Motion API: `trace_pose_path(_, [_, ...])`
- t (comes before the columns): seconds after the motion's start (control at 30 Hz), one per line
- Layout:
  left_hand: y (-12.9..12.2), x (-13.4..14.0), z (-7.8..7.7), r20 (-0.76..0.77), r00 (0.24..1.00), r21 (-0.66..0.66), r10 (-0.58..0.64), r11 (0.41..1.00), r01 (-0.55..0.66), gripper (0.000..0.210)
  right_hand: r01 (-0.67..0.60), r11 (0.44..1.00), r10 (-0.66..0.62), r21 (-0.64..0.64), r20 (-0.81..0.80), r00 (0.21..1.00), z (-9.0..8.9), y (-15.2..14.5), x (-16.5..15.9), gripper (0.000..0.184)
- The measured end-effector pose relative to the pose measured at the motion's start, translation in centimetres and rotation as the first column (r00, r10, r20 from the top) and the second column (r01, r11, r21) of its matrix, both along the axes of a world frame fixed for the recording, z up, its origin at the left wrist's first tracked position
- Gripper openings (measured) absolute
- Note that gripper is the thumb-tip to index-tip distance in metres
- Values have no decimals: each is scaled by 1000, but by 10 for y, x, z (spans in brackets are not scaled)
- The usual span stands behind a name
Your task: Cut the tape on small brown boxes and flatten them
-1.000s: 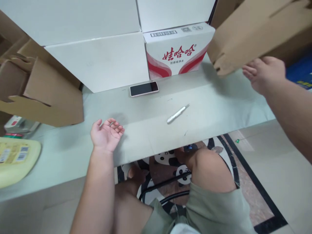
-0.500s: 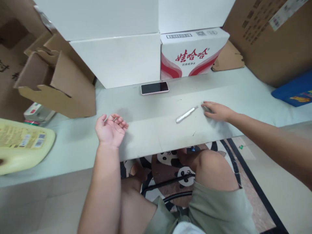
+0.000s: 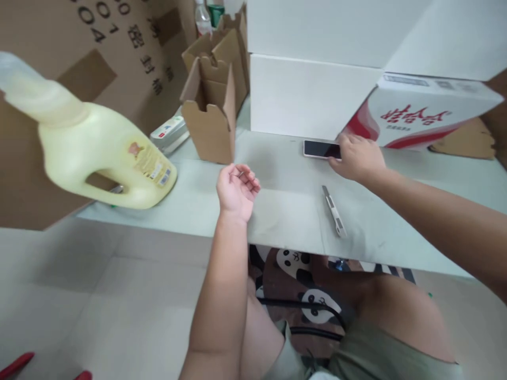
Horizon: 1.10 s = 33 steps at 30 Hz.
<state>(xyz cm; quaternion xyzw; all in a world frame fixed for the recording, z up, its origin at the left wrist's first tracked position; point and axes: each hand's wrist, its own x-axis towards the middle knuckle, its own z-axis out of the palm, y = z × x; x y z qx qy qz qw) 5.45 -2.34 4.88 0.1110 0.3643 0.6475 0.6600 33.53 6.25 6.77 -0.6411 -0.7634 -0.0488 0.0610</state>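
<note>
- A slim rectangular phone with a black glossy screen and a pale, pinkish-white rim lies face up in front of you, its long sides running left to right and its corners rounded; your fingers cover its right end.
- It is on the pale green table covering, near the foot of a plain white cardboard box.
- Your right hand reaches over that covered end, thumb at the near edge and fingers towards the far one; you cannot tell whether it is clamped on the phone.
- Nearer you lies a slim white-and-grey utility knife, its blade end pointing away from you.
- Your left hand holds nothing: palm turned up, fingers loosely curled, thumb apart.
- Behind your right hand stands a white carton with red lettering.
- Further left are an open brown cardboard box and a pale yellow plastic jug.
</note>
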Motion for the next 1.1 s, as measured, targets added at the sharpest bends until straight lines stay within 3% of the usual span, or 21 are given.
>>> trace_pose_path(0.1, [-2,-13,0,27,1000,13,15,1000,-15,33,-96,993,84,-74,-149,985,9,11,-81,23])
trace_pose_path(0.13, [-2,-17,1,37,999,9,22,1000,-23,33,-156,986,141,-62,-198,970,13,13,-109,23])
trace_pose_path(0.23, [-3,-24,2,57,997,3,48,999,-48,33,-355,924,382,140,-341,859,27,14,-181,18])
trace_pose_path(0.3, [-3,-24,1,51,996,11,70,997,-70,33,-404,897,441,178,-349,827,35,17,-216,34])
trace_pose_path(0.37, [-2,-23,0,31,990,24,136,990,-137,32,-385,911,412,147,-333,848,40,24,-238,54])
trace_pose_path(0.43, [-2,-20,-3,2,969,45,247,968,-247,31,-359,922,388,147,-329,861,39,32,-246,47])
trace_pose_path(0.5, [-1,-20,-7,-40,937,81,348,935,-344,29,-379,903,427,202,-327,843,35,34,-240,24])
trace_pose_path(0.57, [-1,-24,-12,-111,876,137,469,881,-454,29,-435,862,500,258,-307,810,34,24,-222,16])
trace_pose_path(0.6, [-2,-27,-15,-152,814,179,561,825,-535,29,-455,846,527,280,-295,797,36,13,-208,17])
trace_pose_path(0.67, [-3,-35,-18,-224,609,284,761,649,-706,29,-455,832,541,319,-278,794,44,-20,-174,17])
trace_pose_path(0.7, [-4,-38,-18,-251,499,333,830,558,-760,28,-427,837,523,342,-273,807,48,-41,-153,18])
trace_pose_path(0.73, [-5,-40,-17,-282,432,365,857,512,-778,26,-387,840,501,380,-270,822,53,-62,-132,17])
trace_pose_path(0.77, [-6,-39,-15,-311,419,384,853,516,-766,24,-350,828,490,439,-263,831,55,-83,-110,17])
trace_pose_path(0.83, [-8,-30,-9,-350,541,419,765,644,-640,22,-305,763,516,569,-252,819,53,-120,-69,20])
trace_pose_path(0.9, [-11,-12,-3,-394,705,477,589,787,-391,25,-202,777,472,596,-341,813,38,-145,-37,25])
trace_pose_path(0.93, [-12,-2,-1,-434,754,507,494,825,-249,27,-137,795,443,592,-411,797,27,-152,-25,26])
trace_pose_path(1.0, [-14,18,0,-521,766,546,376,837,-40,29,-1,811,404,585,-559,724,3,-157,-7,24])
trace_pose_path(1.1, [-12,40,-4,-558,742,571,372,821,18,30,143,784,434,604,-698,569,-25,-154,12,23])
